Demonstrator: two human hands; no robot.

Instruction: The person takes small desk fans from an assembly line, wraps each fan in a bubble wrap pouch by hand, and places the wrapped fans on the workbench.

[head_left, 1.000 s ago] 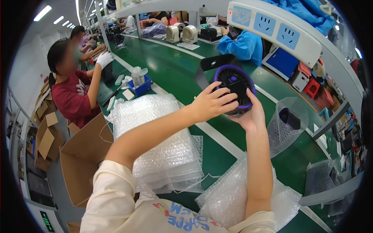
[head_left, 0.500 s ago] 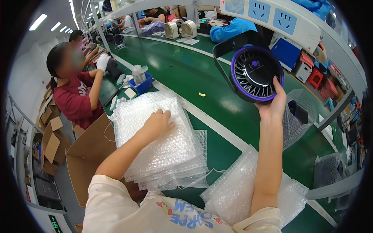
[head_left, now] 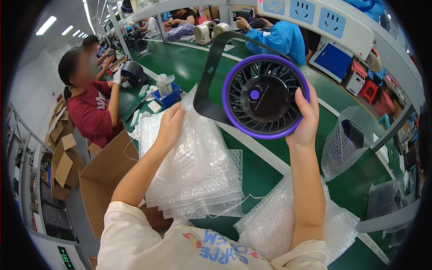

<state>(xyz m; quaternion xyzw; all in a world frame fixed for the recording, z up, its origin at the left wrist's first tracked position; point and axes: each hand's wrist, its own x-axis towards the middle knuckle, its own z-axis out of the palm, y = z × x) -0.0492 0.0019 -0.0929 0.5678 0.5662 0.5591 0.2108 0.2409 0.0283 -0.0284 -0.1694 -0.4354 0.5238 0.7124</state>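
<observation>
A black fan [head_left: 264, 96] with a purple ring and a black bracket is raised over the green bench. My right hand [head_left: 306, 117] grips its right rim, with the thumb on the front edge. On the left, my left hand [head_left: 172, 123] is closed on the top edge of a bubble wrap bag [head_left: 191, 157], lifting it from the stack. More bubble wrap [head_left: 270, 220] lies by my right forearm. To the right of the fan, a dark item sits inside a clear bubble bag [head_left: 344, 144].
A co-worker in a red shirt [head_left: 92, 105] handles a dark part at the left. An open cardboard box [head_left: 105, 180] stands at the bench edge. Beyond are a blue tray [head_left: 167, 98] with bottles, another person in blue [head_left: 281, 42], and an overhead power strip [head_left: 317, 20].
Both hands were at the fan at first; my left hand then went to the bubble wrap and now lifts a bag edge. The fan has come closer, its front facing me.
</observation>
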